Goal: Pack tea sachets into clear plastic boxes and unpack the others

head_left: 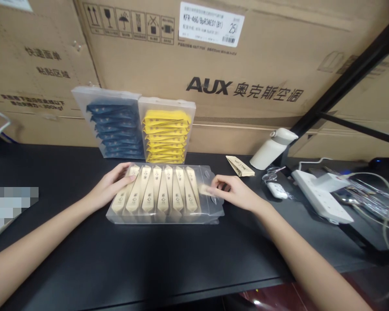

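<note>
A clear plastic box [214, 214] lies flat on the black table [149, 268], holding a row of several beige sachets [164, 194]. My left hand [112, 185] rests on the box's left end, fingers curved over the leftmost sachet. My right hand [231, 192] is at the box's right end, fingertips pinched on a beige sachet [203, 189] inside the open side. One loose beige sachet [240, 166] lies on the table behind my right hand.
Two clear boxes lean against cardboard cartons at the back, one of blue sachets [116, 127], one of yellow sachets [166, 136]. A white bottle [272, 148] lies at right, beside a white power strip [320, 196], cables and a small white device [276, 189].
</note>
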Demonstrator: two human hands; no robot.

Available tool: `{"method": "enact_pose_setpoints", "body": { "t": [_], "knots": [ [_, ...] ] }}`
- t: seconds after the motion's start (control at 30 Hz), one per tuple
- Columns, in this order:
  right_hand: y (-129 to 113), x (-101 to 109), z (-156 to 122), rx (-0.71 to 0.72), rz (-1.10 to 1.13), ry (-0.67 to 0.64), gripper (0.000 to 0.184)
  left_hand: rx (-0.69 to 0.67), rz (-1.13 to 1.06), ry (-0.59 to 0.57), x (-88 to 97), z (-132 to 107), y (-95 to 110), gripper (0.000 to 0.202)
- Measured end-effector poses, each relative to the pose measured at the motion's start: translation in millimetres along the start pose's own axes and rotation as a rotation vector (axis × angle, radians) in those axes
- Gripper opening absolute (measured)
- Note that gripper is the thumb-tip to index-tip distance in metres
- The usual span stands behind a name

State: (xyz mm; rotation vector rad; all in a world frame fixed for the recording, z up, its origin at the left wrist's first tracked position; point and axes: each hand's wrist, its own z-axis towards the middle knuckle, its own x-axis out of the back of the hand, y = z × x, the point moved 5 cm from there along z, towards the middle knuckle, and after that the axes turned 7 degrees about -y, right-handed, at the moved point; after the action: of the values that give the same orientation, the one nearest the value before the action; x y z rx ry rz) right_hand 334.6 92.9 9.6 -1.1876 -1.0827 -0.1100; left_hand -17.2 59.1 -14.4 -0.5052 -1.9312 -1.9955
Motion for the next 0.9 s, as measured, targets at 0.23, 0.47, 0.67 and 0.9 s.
{"method": "enact_pose_setpoints", "body": {
  "t": [0.23,0.47,0.67,0.9],
  "knots": [
    [-9.8,-8.6,-0.6,0.219,0.149,-0.257,0.031,-0.006,-0.011,-0.017,-0.9,0.3,-0.5,0.054],
    [-11.9,-5.3,-13.7,0.223,0.022,-0.395,0.069,-0.003,0.003,-0.011,-0.8,-0.5,2.1,0.053],
    [-16.0,-6.8,-9.1,0.277,-0.086,-0.276,0.061,0.009,0.011,-0.004,-0.3,-0.2,1.6,0.054],
    [-18.1,-11.7,-5.9,0.236,-0.145,-0.042,0.044,0.007,0.009,0.001,-0.2,-0.5,3.6,0.051]
  ]
}}
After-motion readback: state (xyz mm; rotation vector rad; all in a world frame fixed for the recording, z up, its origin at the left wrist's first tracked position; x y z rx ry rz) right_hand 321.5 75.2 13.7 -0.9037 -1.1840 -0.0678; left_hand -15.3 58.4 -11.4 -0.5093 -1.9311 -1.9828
